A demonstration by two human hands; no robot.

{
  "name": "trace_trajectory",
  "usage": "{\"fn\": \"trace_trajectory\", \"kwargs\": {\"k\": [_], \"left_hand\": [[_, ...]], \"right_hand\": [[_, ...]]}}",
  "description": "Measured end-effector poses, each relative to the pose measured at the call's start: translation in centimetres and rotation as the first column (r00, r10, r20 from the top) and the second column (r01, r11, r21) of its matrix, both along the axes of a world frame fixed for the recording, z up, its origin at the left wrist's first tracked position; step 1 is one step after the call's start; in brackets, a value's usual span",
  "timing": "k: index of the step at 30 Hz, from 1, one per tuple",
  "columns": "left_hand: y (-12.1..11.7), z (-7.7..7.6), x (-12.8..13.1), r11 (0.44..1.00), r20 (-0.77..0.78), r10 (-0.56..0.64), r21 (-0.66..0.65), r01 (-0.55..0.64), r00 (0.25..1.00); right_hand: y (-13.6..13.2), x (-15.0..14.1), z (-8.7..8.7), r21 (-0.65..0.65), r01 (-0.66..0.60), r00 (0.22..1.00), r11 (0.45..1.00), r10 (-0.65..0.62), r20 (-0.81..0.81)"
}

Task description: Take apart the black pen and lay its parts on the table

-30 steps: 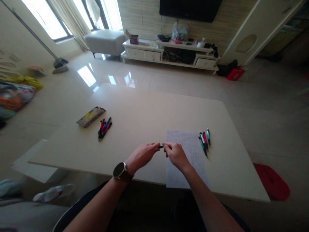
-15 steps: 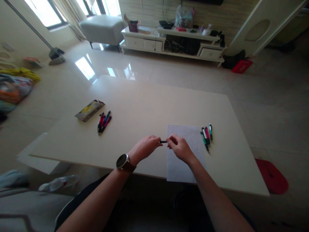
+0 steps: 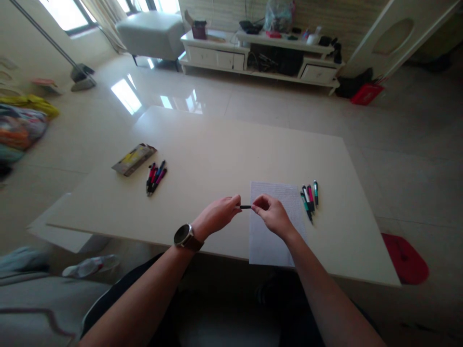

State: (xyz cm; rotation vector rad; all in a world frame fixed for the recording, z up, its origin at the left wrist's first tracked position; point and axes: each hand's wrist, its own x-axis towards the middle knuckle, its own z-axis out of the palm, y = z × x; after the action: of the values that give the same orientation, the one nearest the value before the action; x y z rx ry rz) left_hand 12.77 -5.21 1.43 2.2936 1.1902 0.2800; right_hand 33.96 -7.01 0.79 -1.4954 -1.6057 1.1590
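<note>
Between my two hands a thin pen with a dark body is held level above the table. My left hand, with a watch on its wrist, is closed around the pen's left end, where a bit of white shows. At the other end, the fingertips of my right hand pinch the pen. Below my right hand lies a sheet of lined paper. Several pens with teal, white and pink parts lie right of the paper. Another group of pens, red, blue and purple, lies on the left.
The white table spans the middle of the view. A grey and yellow packet rests near its left side. Past the table's right edge is a red stool seat. A white TV cabinet stands against the far wall.
My hands have moved slightly apart, and more of the pen shows between them. The view has tilted a little, so the table sits higher in the picture.
</note>
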Motion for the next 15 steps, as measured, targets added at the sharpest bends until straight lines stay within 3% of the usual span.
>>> {"fn": "trace_trajectory", "kwargs": {"k": [3,7,12,15], "left_hand": [[-0.12,-0.13,-0.27,1.0,-0.003,0.0,-0.003,0.0,1.0],[-0.1,-0.06,-0.41,1.0,-0.004,-0.01,0.017,0.01,1.0],[0.27,0.31,-0.13,1.0,-0.001,-0.006,0.029,0.006,1.0],[0.46,0.31,0.12,1.0,-0.008,-0.013,0.028,0.013,1.0]], "right_hand": [[-0.05,-0.06,0.02,0.023,0.03,0.999,0.999,-0.031,0.019],[-0.17,-0.05,0.2,-0.04,0.013,1.0,0.999,-0.014,-0.025],[0.0,0.02,0.42,0.037,0.025,0.999,0.999,-0.026,0.027],[0.17,0.09,0.1,-0.013,0.023,1.0,1.0,-0.023,0.015]]}}
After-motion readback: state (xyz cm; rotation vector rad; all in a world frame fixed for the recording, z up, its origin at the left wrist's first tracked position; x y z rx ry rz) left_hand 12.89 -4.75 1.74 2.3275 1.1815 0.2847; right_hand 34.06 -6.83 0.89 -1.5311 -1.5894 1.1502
